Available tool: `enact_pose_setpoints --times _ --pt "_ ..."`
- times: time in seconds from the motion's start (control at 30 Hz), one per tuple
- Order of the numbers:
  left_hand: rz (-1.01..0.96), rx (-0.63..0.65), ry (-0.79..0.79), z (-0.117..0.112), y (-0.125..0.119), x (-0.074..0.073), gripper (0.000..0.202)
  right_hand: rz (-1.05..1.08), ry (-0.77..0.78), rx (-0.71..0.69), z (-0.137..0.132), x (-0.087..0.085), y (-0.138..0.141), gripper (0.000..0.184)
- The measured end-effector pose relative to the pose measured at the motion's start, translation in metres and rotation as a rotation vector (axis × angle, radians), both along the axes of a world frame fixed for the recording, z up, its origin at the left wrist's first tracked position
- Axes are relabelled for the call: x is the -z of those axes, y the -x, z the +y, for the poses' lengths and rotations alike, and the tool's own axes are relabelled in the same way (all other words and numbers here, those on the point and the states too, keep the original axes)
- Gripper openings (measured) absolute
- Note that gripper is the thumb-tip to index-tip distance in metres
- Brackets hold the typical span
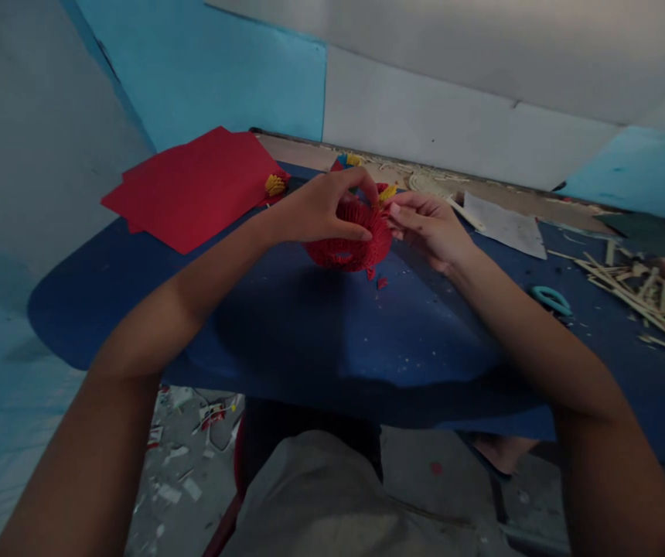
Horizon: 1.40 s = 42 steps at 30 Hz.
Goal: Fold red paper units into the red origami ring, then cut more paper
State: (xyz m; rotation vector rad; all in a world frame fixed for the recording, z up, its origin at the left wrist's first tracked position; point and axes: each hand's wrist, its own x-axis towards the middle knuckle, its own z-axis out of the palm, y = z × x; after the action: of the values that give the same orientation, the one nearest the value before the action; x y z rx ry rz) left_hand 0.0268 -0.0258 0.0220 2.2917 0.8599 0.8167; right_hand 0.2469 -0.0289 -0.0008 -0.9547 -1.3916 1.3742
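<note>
Our left hand (315, 210) pinching the red paper ring (349, 240), our right hand (425, 224) gripping its other side, mid table (332, 340), red sheets (193, 186) near the far left corner

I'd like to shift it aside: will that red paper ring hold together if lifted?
Probably light: the ring looks built of small folded paper pieces. Likely fragile, since loose bits lie on the table beside it. Both the left hand and right hand are on it, hinting it flexes.
</note>
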Motion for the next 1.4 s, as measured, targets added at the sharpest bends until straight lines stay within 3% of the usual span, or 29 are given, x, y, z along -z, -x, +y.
enact_pose_setpoints --times 0.1,0.23,0.47,0.67,1.03,1.13,1.23,1.4 --pt "-0.027 0.076 -0.033 0.001 0.000 0.001 0.039 -0.027 -0.019 -0.017 0.002 0.001 -0.002 0.027" --pt "-0.019 0.070 0.002 0.000 -0.001 -0.001 0.039 -0.149 -0.080 -0.082 0.008 -0.005 -0.007 0.022" --pt "-0.014 0.144 0.084 -0.005 -0.001 -0.006 0.039 -0.457 -0.185 -0.285 0.023 -0.039 -0.010 0.018" --pt "-0.003 0.155 0.103 -0.003 0.000 -0.006 0.040 -0.663 -0.182 -0.431 0.040 -0.053 -0.012 0.017" --pt "0.018 0.172 0.027 -0.008 0.000 -0.009 0.033 -0.804 -0.094 -0.579 0.037 -0.079 0.003 0.017" --pt "0.013 0.169 0.035 -0.007 0.001 -0.008 0.034 -0.766 -0.082 -0.586 0.034 -0.080 0.004 0.014" --pt "0.010 0.162 0.015 -0.006 0.001 -0.007 0.035 -0.731 -0.072 -0.507 0.027 -0.077 0.003 0.011" --pt "0.002 0.148 0.016 -0.008 -0.001 -0.009 0.032 -0.658 -0.142 -0.394 0.023 -0.062 -0.009 0.017"
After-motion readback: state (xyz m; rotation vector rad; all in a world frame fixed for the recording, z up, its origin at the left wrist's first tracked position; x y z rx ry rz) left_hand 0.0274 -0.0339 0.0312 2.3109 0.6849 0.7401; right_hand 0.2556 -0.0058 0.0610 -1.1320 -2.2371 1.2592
